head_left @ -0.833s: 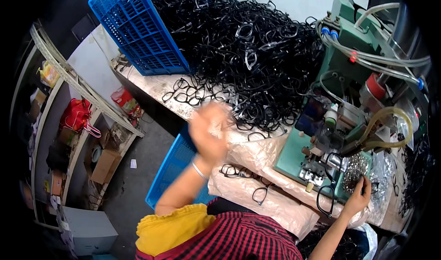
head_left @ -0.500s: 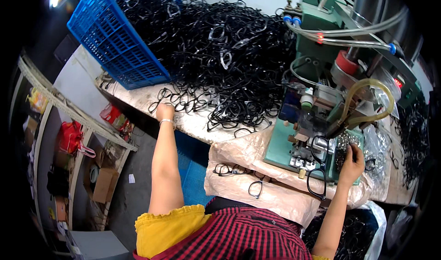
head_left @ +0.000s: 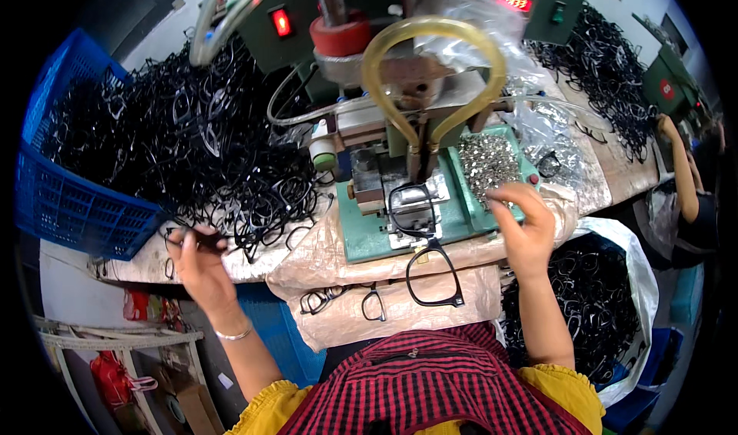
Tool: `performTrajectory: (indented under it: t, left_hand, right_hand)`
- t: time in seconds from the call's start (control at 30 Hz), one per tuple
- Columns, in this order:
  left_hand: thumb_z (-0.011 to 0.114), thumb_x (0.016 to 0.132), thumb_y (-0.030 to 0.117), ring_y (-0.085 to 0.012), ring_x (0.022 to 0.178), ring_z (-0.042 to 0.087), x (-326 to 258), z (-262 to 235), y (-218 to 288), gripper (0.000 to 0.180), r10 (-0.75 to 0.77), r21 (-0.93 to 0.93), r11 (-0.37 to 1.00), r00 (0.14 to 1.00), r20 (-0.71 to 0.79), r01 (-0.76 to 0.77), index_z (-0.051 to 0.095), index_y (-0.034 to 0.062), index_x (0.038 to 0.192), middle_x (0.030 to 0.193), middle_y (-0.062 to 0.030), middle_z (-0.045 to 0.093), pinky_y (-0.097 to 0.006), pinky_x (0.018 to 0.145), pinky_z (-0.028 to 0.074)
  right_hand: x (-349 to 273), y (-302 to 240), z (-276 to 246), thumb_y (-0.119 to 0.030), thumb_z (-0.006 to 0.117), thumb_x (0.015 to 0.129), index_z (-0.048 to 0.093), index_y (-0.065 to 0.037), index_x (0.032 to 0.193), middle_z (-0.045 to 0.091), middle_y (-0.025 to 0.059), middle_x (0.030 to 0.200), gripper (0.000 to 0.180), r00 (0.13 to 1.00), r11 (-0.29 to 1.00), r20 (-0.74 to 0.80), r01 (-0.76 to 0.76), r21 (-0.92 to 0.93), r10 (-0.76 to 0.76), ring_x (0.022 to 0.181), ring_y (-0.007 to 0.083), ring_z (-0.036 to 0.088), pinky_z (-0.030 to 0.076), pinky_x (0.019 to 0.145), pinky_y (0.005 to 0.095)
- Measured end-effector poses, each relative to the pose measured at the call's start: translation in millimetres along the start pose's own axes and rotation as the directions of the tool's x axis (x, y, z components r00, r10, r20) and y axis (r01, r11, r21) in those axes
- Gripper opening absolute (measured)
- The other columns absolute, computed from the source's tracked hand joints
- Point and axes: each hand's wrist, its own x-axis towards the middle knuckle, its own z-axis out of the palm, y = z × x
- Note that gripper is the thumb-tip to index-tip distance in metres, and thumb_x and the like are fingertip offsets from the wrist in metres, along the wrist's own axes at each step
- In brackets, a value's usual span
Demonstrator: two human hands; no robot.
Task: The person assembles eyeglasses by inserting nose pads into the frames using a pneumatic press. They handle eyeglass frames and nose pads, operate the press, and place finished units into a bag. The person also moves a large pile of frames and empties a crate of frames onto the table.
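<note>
A black eyeglass frame (head_left: 460, 287) stands upright in the fixture of the green bench press (head_left: 361, 239), one rim at the metal jig and the other hanging toward me. My right hand (head_left: 529, 231) is over the green tray (head_left: 483, 221), finger and thumb pinched together beside its heap of small metal parts (head_left: 486, 166). Whatever is in that pinch is too small to make out. At the left table edge my left hand (head_left: 204, 270), somewhat blurred, has its fingers closed on a dark eyeglass frame (head_left: 209, 241), partly hidden by the fingers.
A large pile of black eyeglass frames (head_left: 223, 143) spreads beside a blue basket (head_left: 84, 204). More frames (head_left: 373, 304) lie on brown paper (head_left: 323, 327) in front. A white sack (head_left: 642, 281) of frames stands at right. Another person's arm (head_left: 676, 146) shows far right.
The view has swung right. My left hand has come up off the loose frames at the table edge. My right hand stays by the metal parts, its finger and thumb now pinched.
</note>
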Motion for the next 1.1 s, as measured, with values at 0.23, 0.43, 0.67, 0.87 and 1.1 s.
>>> performTrajectory:
  t: [0.23, 0.43, 0.67, 0.87, 1.1]
  left_hand:
    - [0.053, 0.101, 0.018, -0.021, 0.075, 0.067, -39, 63, -55, 0.018, -0.14, 0.086, 0.987, 0.986, 0.093, 0.132, 0.056, 0.0022, 0.109, 0.093, -0.0107, 0.065, -0.03, 0.064, 0.056]
    - [0.058, 0.098, 0.016, -0.0198, 0.075, 0.067, -38, 59, -77, 0.016, -0.284, 0.02, 0.959, 0.958, 0.046, 0.284, 0.06, 0.0011, 0.103, 0.09, -0.0085, 0.066, -0.032, 0.07, 0.058]
    - [0.058, 0.097, 0.012, -0.0245, 0.091, 0.067, -11, 154, 9, 0.014, 0.285, -0.082, 0.957, 0.841, 0.46, -0.279, 0.058, 0.0022, 0.107, 0.098, -0.0134, 0.066, -0.039, 0.077, 0.058]
    - [0.066, 0.082, 0.001, -0.0211, 0.085, 0.072, -37, 149, -4, 0.012, 0.278, 0.105, 0.882, 0.685, 0.673, -0.46, 0.067, 0.0042, 0.093, 0.095, -0.0149, 0.074, -0.028, 0.078, 0.043]
    - [0.072, 0.074, 0.019, -0.0235, 0.068, 0.056, -50, 164, -32, 0.024, 0.304, -0.026, 0.602, 0.198, 0.932, -0.798, 0.075, 0.0124, 0.097, 0.104, -0.0038, 0.071, -0.045, 0.087, 0.05]
  right_hand:
    - [30, -14, 77, -0.001, 0.069, 0.08, 0.059, 0.004, 0.108, 0.067, 0.0079, 0.093, 0.03, 0.995, 0.873, -0.04, -0.061, 0.484, 0.091, 0.088, 0.0148, 0.065, 0.05, 0.081, 0.0279]
    - [23, -16, 82, 0.0, 0.068, 0.082, 0.052, 0.004, 0.119, 0.067, 0.0062, 0.089, 0.041, 0.981, 0.827, -0.027, -0.147, 0.542, 0.192, 0.091, 0.0114, 0.061, 0.045, 0.089, 0.0258]
    - [28, -48, 77, 0.001, 0.065, 0.084, 0.044, 0.004, 0.13, 0.068, 0.0075, 0.096, 0.051, 0.935, 0.594, 0.182, -0.335, 0.731, 0.304, 0.097, 0.0114, 0.06, 0.043, 0.092, 0.0265]
    - [21, -36, 43, -0.003, 0.063, 0.084, 0.058, -0.002, 0.121, 0.064, 0.0147, 0.118, 0.038, 0.98, 0.888, 0.183, -0.153, 0.434, 0.079, 0.116, 0.0242, 0.058, 0.043, 0.101, 0.0356]
    - [17, 84, 18, -0.016, 0.075, 0.075, 0.073, -0.013, 0.093, 0.06, 0.0174, 0.124, 0.018, 0.995, 0.835, -0.098, -0.029, -0.549, -0.029, 0.126, 0.0382, 0.048, 0.038, 0.104, 0.0457]
